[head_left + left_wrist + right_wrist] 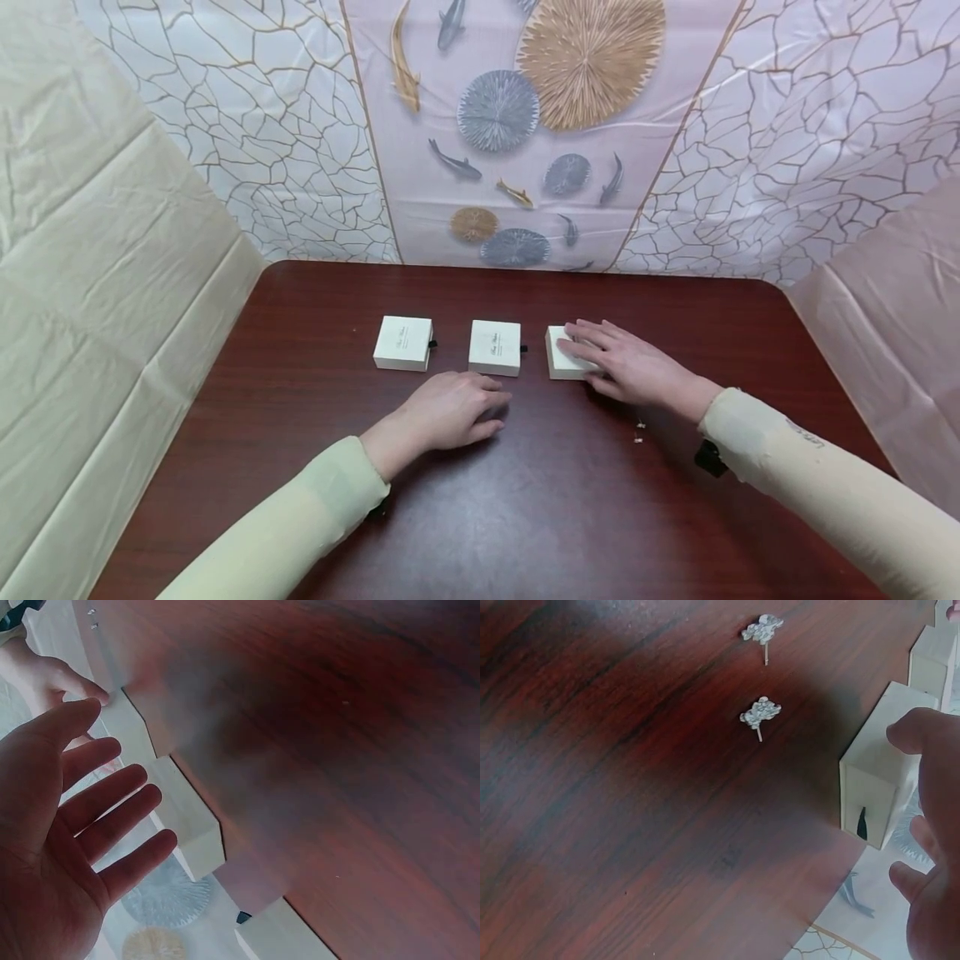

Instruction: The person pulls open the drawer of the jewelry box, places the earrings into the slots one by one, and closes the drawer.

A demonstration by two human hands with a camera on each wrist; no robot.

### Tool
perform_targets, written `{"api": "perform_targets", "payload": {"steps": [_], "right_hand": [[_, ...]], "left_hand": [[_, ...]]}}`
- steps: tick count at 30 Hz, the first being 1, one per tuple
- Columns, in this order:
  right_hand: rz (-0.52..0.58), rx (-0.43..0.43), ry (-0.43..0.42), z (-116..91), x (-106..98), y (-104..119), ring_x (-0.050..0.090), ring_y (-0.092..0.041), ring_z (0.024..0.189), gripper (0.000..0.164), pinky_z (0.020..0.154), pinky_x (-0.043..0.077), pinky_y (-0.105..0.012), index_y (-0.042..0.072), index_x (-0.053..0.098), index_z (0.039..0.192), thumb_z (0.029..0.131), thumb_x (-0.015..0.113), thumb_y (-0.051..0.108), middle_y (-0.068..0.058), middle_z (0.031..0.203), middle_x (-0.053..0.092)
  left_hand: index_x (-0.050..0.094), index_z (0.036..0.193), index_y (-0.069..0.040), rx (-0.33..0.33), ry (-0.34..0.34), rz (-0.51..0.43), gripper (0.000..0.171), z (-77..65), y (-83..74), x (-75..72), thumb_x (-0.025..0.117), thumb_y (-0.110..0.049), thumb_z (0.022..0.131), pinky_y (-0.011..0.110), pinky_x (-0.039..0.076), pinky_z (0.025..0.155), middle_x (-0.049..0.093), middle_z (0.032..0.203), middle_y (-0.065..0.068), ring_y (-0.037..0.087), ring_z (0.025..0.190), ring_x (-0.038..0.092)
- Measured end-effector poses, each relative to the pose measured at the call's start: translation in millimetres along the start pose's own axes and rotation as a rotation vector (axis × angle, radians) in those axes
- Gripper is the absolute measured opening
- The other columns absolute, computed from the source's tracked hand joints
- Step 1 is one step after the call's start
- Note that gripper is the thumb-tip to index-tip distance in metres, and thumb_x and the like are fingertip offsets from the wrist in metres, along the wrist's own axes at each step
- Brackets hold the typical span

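Three small white boxes stand in a row on the table: a left box (403, 340), a middle box (494, 346) and a right box (557, 357). Across the top of the right box lie the extended fingers of my right hand (630, 364), its thumb near the front side. My left hand (454, 408) hovers or rests just in front of the middle box, holding nothing; its fingers are loosely spread in the left wrist view. Two silvery cluster stud earrings (762, 630) lie on the tabletop, nearer me than the right box.
The dark red wooden table (510, 517) ends at a patterned cloth backdrop (300, 125). Pale cloth walls (82, 275) flank it on both sides. Black pull tabs (523, 348) stick out of the boxes' right sides.
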State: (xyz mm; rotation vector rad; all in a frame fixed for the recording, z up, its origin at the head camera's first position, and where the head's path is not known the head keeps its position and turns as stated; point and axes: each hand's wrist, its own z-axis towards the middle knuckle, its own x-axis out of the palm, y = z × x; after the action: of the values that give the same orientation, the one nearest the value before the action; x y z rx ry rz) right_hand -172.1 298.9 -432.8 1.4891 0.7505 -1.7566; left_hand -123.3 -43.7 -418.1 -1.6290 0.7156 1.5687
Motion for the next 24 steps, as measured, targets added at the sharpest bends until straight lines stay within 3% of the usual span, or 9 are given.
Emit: {"api": "perform_targets", "payload": {"steps": [7,14,24], "right_hand": [[-0.012,0.056,-0.01,-10.5,-12.2,5.3,0.05,-0.043,0.146,0.071,0.116,0.042,-0.067,0.004,0.057,0.153,0.089,0.086,0.016,-0.024,0.158,0.052],[0.052,0.172,-0.002,-26.5,-23.5,8.3,0.047,-0.042,0.149,0.072,0.119,0.038,-0.068,0.005,0.055,0.155,0.091,0.085,0.018,-0.023,0.161,0.049],[0.089,0.248,-0.065,-46.4,-30.6,6.4,0.048,-0.043,0.147,0.067,0.12,0.037,-0.066,0.006,0.057,0.153,0.091,0.083,0.017,-0.022,0.158,0.052]], "left_hand": [[0.072,0.14,-0.014,0.031,-0.014,0.034,0.041,24.0,-4.7,-1.1,0.069,-0.034,0.104,0.04,0.058,0.101,0.071,0.138,0.007,0.022,0.124,0.07],[0.067,0.147,-0.018,0.036,-0.037,0.131,0.044,62.5,-11.2,1.3,0.065,-0.034,0.106,0.038,0.052,0.112,0.065,0.148,0.005,0.022,0.135,0.064],[0.06,0.154,-0.02,0.046,-0.044,0.195,0.049,108.8,-16.4,8.8,0.065,-0.033,0.107,0.036,0.043,0.121,0.057,0.158,0.006,0.022,0.144,0.056]]}}
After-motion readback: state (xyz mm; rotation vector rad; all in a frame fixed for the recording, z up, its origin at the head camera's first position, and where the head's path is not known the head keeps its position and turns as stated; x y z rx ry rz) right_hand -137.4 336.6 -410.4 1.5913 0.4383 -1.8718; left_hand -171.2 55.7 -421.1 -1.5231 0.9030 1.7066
